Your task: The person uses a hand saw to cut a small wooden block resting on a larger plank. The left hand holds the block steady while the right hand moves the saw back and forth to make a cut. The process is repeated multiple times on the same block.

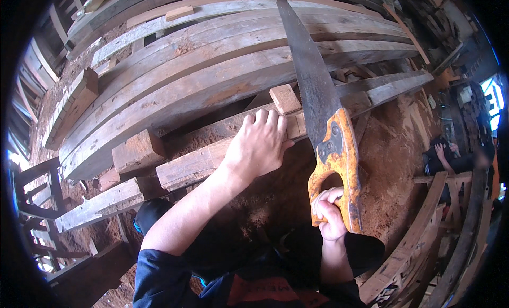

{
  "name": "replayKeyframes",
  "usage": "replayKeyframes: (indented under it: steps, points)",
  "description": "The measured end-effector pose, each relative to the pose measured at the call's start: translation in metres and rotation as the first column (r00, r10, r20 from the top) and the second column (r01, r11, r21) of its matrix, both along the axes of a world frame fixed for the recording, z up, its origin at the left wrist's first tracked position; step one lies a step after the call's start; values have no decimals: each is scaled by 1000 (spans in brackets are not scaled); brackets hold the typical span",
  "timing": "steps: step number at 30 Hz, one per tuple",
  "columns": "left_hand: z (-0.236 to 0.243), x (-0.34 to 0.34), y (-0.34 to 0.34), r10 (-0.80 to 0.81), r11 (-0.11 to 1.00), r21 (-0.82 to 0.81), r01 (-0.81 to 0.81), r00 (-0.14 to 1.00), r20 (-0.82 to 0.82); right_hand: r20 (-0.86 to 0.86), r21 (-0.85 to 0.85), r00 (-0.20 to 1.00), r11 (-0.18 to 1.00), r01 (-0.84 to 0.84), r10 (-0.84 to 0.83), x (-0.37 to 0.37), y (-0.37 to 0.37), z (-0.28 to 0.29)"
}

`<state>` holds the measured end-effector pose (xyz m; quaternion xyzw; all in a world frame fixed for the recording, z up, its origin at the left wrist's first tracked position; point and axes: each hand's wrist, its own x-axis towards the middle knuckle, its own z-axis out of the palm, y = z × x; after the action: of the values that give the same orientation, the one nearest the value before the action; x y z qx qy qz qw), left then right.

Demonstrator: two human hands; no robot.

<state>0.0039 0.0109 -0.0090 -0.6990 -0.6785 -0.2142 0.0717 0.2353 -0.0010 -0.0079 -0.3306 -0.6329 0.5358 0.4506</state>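
Note:
A handsaw stands out in front of me, its dark steel blade (310, 69) pointing away and its worn yellow handle (350, 191) nearest me. My right hand (330, 217) is closed on that handle. My left hand (255, 146) grips a narrow wooden board (188, 165) lying crosswise, fingers curled over its far edge. A small wood block (285, 98) sits just beyond my left fingers, beside the blade. Another board (93, 207) and a larger block (137, 153) lie to the left.
Long weathered beams (175, 90) are stacked across the back. Timber frames (37, 196) stand at the left and more planks (408, 244) at the lower right. Reddish sawdust-strewn ground (387, 149) shows between them. Another person (448, 159) is at the far right.

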Motion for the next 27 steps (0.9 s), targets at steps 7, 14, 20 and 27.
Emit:
replayKeyframes:
  steps: [7, 14, 20, 27]
  points:
    - [1, 0, 1, 4, 1000, -26, -5, 1000, -15, 45, -7, 999, 1000, 1, 0, -3, 4, 8]
    - [2, 2, 4, 19, 998, -52, -20, 1000, -21, 181, 67, 983, 998, 14, -26, -1, 6, 17]
    - [6, 4, 7, 52, 995, -86, -47, 997, 53, 117, 37, 991, 997, 68, -72, 45, -62, 4]
    - [9, 2, 1, -41, 985, -166, 46, 998, 38, 101, -11, 994, 999, -44, 44, 64, -93, 10]
